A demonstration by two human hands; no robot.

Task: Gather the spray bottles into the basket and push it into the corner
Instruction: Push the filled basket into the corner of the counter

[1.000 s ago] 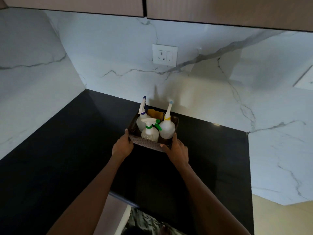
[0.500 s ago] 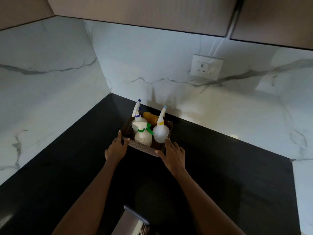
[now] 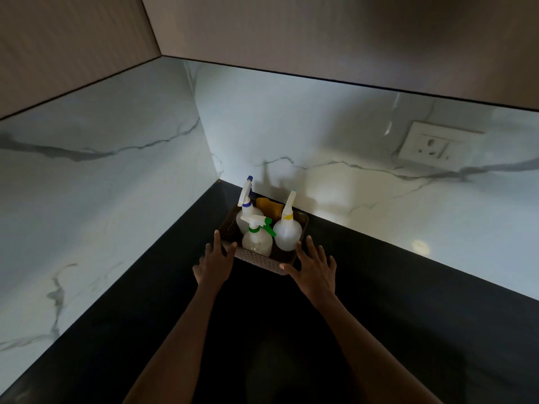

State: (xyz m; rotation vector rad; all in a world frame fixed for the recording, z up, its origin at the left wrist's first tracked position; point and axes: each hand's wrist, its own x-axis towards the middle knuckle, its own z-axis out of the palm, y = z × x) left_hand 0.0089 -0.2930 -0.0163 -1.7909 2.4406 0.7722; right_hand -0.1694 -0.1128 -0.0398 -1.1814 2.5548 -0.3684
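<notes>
A dark woven basket (image 3: 256,259) sits on the black counter close to the back wall, a little right of the corner. Inside stand three translucent spray bottles: one with a green trigger (image 3: 257,239) at the front, one with a blue collar (image 3: 246,211) at the back left, one with a yellow collar (image 3: 287,230) on the right. A yellow-brown thing (image 3: 269,207) lies behind them. My left hand (image 3: 215,262) rests with spread fingers against the basket's near left corner. My right hand (image 3: 313,268) touches the near right corner, fingers apart.
White marble walls meet in a corner (image 3: 218,179) just left of the basket. A wall socket (image 3: 431,145) is on the back wall to the right. Cabinets (image 3: 320,39) hang overhead. The black counter (image 3: 145,316) stretches toward me.
The basket has slid left along the back wall toward the corner. Both hands have loosened from gripping its near corners to open fingers resting against it. My view has swung left.
</notes>
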